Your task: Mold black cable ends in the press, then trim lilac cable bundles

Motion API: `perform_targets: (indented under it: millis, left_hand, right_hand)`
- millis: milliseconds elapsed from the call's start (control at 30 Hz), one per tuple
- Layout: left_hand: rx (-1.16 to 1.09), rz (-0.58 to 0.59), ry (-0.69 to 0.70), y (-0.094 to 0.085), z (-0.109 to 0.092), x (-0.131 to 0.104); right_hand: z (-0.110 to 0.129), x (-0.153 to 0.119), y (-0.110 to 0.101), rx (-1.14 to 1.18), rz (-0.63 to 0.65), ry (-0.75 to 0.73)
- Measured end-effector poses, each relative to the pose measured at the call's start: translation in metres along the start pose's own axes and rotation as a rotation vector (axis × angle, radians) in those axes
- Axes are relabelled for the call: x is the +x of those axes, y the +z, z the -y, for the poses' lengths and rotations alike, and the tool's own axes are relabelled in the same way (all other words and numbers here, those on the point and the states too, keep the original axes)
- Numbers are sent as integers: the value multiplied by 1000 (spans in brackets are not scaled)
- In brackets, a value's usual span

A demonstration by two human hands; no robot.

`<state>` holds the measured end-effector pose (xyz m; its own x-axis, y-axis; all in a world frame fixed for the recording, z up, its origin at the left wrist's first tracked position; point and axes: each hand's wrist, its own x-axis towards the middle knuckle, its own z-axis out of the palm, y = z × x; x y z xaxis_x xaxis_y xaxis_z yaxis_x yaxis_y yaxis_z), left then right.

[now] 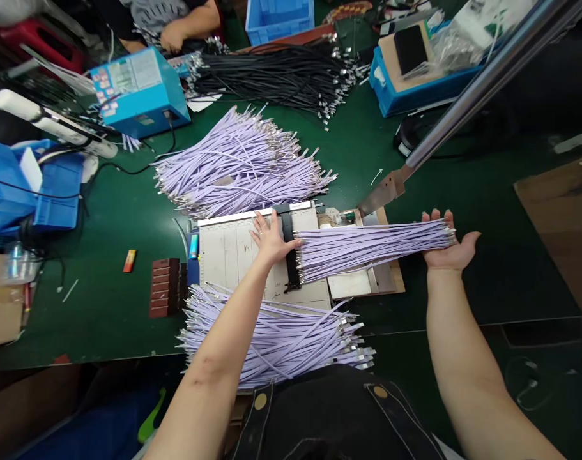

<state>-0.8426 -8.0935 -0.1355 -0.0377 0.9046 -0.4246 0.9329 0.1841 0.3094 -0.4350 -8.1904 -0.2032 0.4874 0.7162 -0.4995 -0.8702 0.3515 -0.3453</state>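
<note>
A bundle of lavender cables [367,248] lies side by side across the right part of a paper cutter board [233,255], their left ends against a black bar [289,255]. My left hand [270,239] rests spread on the board and bar, its thumb touching the cables' left ends. Palm up, my right hand [448,250] is under the bundle's right ends, fingers apart, the cables resting on it. The cutter's blade arm [386,191] is raised at the right, with a long metal handle. More lavender cables lie in a pile behind the board [243,163] and another in front [271,338].
Black cables [271,73] lie at the back, near another person's hand [173,35]. A blue box-shaped device [137,89], blue bins [55,185], a blue tray [410,83], a brown block [165,287] and an orange lighter [130,260] are on the green table [463,185].
</note>
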Motion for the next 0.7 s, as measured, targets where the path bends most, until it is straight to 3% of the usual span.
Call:
perform_targets:
  millis: [300, 700]
  left_hand:
    - [-71, 69, 66, -2, 12, -6]
    - [4, 152, 163, 7, 21, -22]
  right_hand:
    - [-1, -3, 7, 57, -39, -15]
    - [-1, -4, 8, 0, -7, -4]
